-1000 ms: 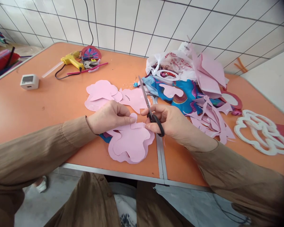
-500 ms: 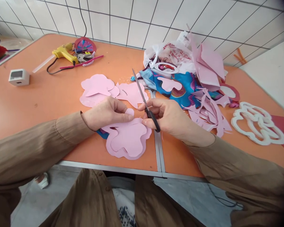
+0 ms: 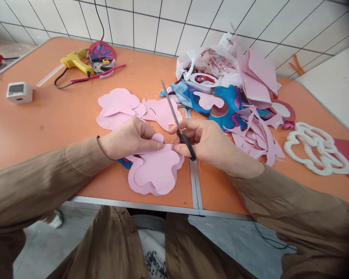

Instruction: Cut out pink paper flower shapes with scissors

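Pink cutouts (image 3: 155, 172) near table edge (image 3: 128, 202) (scissors (image 3: 177, 126) raised).

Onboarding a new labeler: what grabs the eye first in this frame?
Dead centre, the left hand pinches a stack of pink flower-shaped paper cutouts at the near edge of the orange table, while the right hand holds black-handled scissors, blades pointing up and away. Behind the right hand sprawls a heap of pink scraps.

Both arms wear long, loose tan-brown sleeves (image 3: 43, 174) with stitched cuffs; the left hand (image 3: 128, 138) and right hand (image 3: 209, 141) are bare. Matching brown trousers, perhaps buttoned.
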`<state>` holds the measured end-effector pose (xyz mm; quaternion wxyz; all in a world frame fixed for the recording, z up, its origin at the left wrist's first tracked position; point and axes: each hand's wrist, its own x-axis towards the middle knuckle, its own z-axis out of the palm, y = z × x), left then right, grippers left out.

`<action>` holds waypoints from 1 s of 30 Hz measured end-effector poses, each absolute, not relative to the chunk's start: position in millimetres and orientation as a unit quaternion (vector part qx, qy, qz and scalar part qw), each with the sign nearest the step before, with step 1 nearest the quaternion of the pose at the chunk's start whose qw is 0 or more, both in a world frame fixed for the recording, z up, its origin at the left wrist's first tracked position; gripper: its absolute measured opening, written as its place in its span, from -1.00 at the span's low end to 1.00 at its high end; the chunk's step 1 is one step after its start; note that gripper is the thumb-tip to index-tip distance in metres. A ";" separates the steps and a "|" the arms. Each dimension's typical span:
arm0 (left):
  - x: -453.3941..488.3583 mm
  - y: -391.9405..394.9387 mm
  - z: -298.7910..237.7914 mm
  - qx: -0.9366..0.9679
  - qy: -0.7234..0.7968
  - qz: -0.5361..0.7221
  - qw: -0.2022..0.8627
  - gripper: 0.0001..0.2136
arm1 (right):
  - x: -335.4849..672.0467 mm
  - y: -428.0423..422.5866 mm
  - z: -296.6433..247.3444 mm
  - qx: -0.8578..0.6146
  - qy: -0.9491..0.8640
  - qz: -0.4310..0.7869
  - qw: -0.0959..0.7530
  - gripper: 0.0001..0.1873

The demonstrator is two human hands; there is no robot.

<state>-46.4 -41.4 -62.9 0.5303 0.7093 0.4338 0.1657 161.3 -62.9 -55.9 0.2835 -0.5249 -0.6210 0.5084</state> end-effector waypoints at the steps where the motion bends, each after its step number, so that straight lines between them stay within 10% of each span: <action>1: -46.6 -41.3 -62.7 0.712 0.431 0.165 0.530 -0.73 | 161.3 -63.1 -55.6 -0.524 -0.620 0.510 0.284 -0.73; 30: -45.9 -41.7 -62.8 0.706 0.403 0.167 0.559 -0.77 | 156.5 -66.0 -53.6 -0.492 -0.655 0.484 0.307 -0.80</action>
